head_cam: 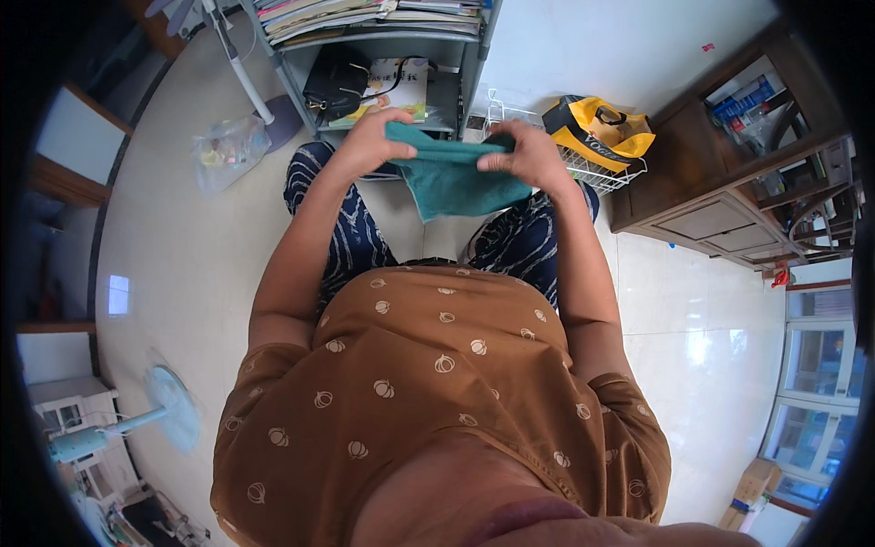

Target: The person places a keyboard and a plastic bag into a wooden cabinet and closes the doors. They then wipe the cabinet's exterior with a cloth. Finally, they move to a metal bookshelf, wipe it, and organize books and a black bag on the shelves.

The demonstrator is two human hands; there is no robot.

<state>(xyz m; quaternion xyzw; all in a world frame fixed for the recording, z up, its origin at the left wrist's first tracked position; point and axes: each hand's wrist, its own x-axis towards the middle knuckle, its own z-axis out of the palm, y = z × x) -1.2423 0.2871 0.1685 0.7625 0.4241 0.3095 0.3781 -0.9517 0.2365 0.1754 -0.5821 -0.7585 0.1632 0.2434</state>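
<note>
A green cloth [458,183] is stretched between my two hands, in front of a grey shelf unit. My left hand [372,145] pinches its left end between thumb and fingers. At the other end, my right hand [526,156] grips the cloth the same way. The upper edge is folded over, and the lower part hangs loose above the floor between my knees. Behind the cloth, a lower shelf [448,117] holds a black handbag [336,85] and a picture book [396,85] with printed writing.
Stacked papers [369,22] fill the upper shelf. A yellow and black bag [601,133] sits on a white wire rack [608,176] at right, near a wooden cabinet [718,222]. On the left are a plastic bag [231,152] and a fan's stand [246,89]. Another fan [167,409] stands lower left.
</note>
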